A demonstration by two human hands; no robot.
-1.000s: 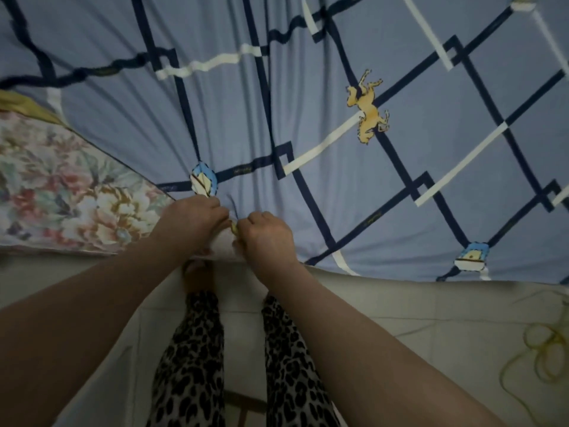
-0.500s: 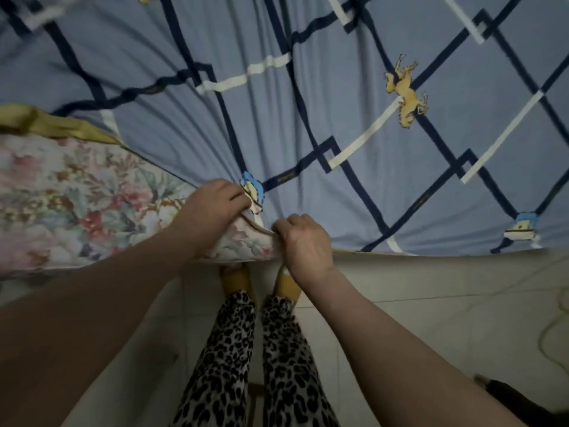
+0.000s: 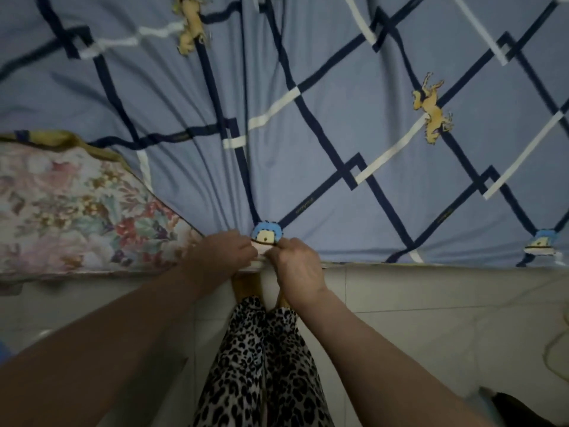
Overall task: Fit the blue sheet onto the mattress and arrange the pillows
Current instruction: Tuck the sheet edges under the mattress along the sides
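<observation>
The blue sheet (image 3: 308,72), patterned with dark and white diamond lines and small yellow horses, covers most of the mattress. At the left the floral mattress (image 3: 77,211) lies bare. My left hand (image 3: 224,252) and my right hand (image 3: 297,265) sit side by side at the near mattress edge, both pinching the sheet's hem just below a small blue patch. Creases fan out from the grip across the fabric. No pillows are in view.
Pale tiled floor (image 3: 431,318) runs along the near side of the bed. My legs in leopard-print trousers (image 3: 264,365) stand against the edge. A yellowish cord (image 3: 558,352) lies at the far right, and a dark object (image 3: 520,411) at the bottom right.
My view and both hands have shifted left along the near edge, and the hands have come closer together on the hem. More bare floral mattress shows at the left.
</observation>
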